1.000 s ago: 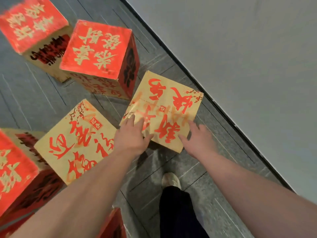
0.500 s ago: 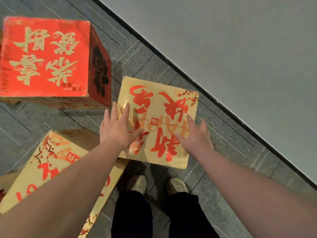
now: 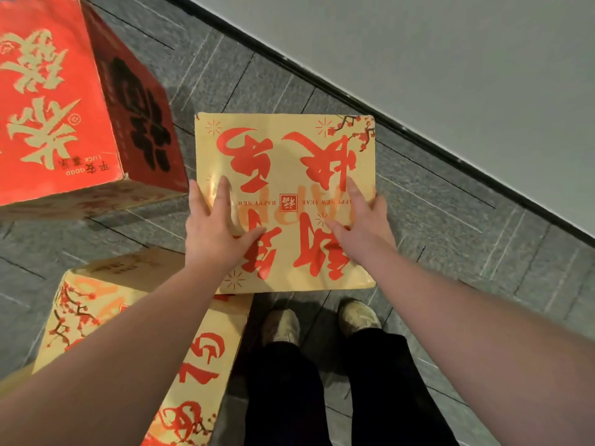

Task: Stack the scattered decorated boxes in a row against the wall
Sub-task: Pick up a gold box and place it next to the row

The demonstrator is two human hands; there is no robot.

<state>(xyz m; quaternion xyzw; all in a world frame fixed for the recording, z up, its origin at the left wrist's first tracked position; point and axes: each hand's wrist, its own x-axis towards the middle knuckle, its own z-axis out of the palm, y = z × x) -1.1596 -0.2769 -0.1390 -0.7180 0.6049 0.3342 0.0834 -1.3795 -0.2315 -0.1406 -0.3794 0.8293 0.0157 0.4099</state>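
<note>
Gold box with red brushwork sat on the grey floor, near the wall but apart from its dark skirting. Left hand lay flat on the box's top near the left edge, fingers straight, thumb spread. Right hand pressed flat on the top toward the right edge, fingers extended. Neither clasped anything. Red box stood just left. A second gold box sat under the left forearm. Two shoes were below.
</note>
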